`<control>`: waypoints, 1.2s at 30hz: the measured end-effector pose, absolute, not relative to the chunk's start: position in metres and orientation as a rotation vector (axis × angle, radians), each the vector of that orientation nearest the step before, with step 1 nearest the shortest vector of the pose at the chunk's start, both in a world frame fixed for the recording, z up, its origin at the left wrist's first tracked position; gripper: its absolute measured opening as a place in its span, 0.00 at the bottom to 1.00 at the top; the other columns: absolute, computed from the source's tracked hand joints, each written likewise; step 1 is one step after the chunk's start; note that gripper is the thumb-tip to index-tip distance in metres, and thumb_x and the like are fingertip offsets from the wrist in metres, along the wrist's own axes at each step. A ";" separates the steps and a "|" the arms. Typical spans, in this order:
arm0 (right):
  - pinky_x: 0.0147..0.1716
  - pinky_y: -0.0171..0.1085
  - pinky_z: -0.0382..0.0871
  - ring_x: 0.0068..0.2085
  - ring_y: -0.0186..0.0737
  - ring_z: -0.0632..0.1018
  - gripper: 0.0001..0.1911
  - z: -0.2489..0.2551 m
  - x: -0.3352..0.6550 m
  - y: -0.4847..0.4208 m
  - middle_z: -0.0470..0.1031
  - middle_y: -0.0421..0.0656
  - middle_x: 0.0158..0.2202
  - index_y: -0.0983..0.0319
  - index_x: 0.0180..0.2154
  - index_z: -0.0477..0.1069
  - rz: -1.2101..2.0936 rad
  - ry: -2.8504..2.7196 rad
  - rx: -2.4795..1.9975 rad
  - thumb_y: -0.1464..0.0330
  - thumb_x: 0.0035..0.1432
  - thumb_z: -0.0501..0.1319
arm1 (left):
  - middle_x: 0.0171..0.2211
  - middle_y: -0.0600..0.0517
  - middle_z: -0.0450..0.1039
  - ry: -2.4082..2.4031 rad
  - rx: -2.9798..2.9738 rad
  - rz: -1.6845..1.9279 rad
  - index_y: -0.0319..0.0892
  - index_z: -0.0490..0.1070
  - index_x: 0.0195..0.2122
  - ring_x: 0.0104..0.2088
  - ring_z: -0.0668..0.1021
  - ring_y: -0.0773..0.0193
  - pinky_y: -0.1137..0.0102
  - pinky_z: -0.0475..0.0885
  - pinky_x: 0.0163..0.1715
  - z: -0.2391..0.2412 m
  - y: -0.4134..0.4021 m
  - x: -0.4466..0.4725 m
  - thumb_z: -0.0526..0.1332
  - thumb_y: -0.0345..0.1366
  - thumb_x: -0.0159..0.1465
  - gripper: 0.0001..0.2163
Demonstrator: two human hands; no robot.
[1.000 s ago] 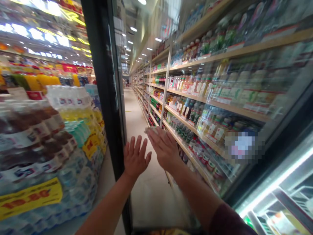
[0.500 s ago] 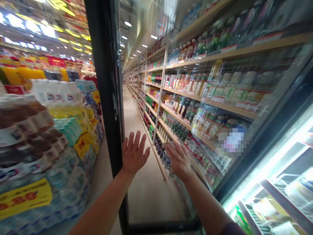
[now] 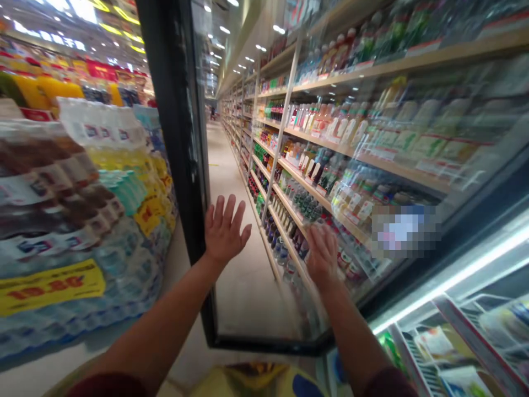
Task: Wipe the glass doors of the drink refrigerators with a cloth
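A glass fridge door (image 3: 248,298) with a black frame (image 3: 177,165) stands swung open in front of me. My left hand (image 3: 225,229) rests flat on the glass beside the frame, fingers spread, holding nothing. My right hand (image 3: 322,256) presses on the glass further right, blurred by motion. A pale cloth (image 3: 314,227) shows at its fingertips, held against the pane. Both forearms reach up from the bottom edge.
The lit fridge interior (image 3: 454,331) with wire racks and packets lies open at the lower right. Stacked packs of bottled drinks (image 3: 82,193) fill the left. Through the glass, an aisle floor (image 3: 231,182) runs beside long shelves of bottles (image 3: 330,165).
My right hand has slid right and down across the glass with the cloth. My left hand stays flat on the pane. The view has shifted slightly, showing more of the fridge interior.
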State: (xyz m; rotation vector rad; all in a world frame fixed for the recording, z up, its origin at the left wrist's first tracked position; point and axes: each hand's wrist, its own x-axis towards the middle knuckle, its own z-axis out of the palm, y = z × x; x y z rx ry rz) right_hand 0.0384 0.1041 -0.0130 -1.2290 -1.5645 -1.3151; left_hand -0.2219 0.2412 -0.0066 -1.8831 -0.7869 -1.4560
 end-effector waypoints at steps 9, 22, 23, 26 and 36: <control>0.67 0.48 0.62 0.69 0.46 0.63 0.26 -0.028 0.047 0.101 0.75 0.49 0.57 0.61 0.64 0.65 -1.279 -1.405 -1.271 0.75 0.66 0.49 | 0.70 0.42 0.55 -0.907 -2.012 -1.517 0.43 0.57 0.69 0.73 0.47 0.49 0.47 0.42 0.71 -0.013 0.252 -0.222 0.55 0.49 0.68 0.30; 0.68 0.46 0.59 0.70 0.44 0.62 0.27 -0.036 0.066 0.093 0.76 0.50 0.56 0.62 0.62 0.67 -1.241 -1.462 -1.202 0.78 0.64 0.51 | 0.69 0.42 0.56 -0.932 -1.939 -1.541 0.43 0.59 0.68 0.73 0.50 0.49 0.48 0.45 0.71 -0.012 0.251 -0.222 0.52 0.53 0.68 0.31; 0.68 0.42 0.60 0.68 0.40 0.65 0.26 -0.043 0.060 0.090 0.78 0.45 0.54 0.58 0.60 0.69 -1.224 -1.582 -1.187 0.78 0.64 0.51 | 0.69 0.42 0.57 -0.946 -1.928 -1.522 0.43 0.59 0.68 0.73 0.50 0.50 0.47 0.46 0.71 -0.012 0.250 -0.223 0.51 0.53 0.68 0.31; 0.68 0.43 0.60 0.67 0.39 0.67 0.26 -0.043 0.063 0.083 0.78 0.42 0.54 0.56 0.59 0.70 -1.167 -1.730 -1.180 0.78 0.64 0.50 | 0.69 0.41 0.56 -0.990 -1.923 -1.478 0.41 0.59 0.67 0.73 0.48 0.49 0.46 0.46 0.71 -0.011 0.245 -0.224 0.48 0.55 0.68 0.32; 0.68 0.45 0.61 0.67 0.44 0.66 0.25 -0.044 0.056 0.082 0.77 0.46 0.56 0.59 0.60 0.70 -1.160 -1.550 -1.202 0.77 0.65 0.50 | 0.71 0.41 0.52 -1.010 -1.884 -1.394 0.37 0.58 0.67 0.73 0.45 0.48 0.47 0.45 0.71 -0.010 0.231 -0.229 0.45 0.56 0.70 0.33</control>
